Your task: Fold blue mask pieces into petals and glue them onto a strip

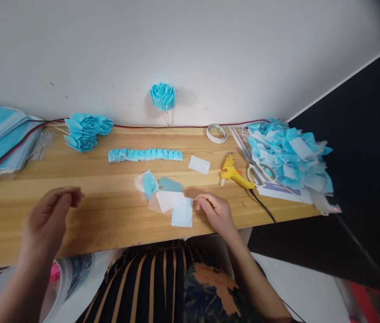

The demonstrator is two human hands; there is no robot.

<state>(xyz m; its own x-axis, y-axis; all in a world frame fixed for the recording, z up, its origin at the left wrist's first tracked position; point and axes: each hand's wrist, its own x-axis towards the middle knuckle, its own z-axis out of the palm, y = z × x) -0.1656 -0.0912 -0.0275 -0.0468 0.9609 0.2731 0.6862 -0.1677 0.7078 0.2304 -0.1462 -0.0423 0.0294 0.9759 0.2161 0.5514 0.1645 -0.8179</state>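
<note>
My left hand (pixel 50 217) hovers over the left front of the table, thumb pressed against curled fingers; anything between them is hidden. My right hand (pixel 215 211) is closed too, its fingertips beside the right edge of a pale blue fabric square (pixel 182 213), and I cannot make out anything in them. Left of that square lie a white fabric piece (pixel 170 201), a bright blue piece (pixel 150 184) and a grey-blue piece (pixel 171 184), partly overlapping. Behind them stretches a row of folded blue petals (pixel 145 154). A white rectangle (pixel 199 164) lies apart to its right.
A yellow glue gun (pixel 235 172), scissors (pixel 259 170) and a tape roll (pixel 216 133) lie right. A blue fabric heap (pixel 294 157) is far right. Blue flowers (pixel 87 130) rest left, near flat blue sheets (pixel 2 134); another flower (pixel 163 96) leans on the wall.
</note>
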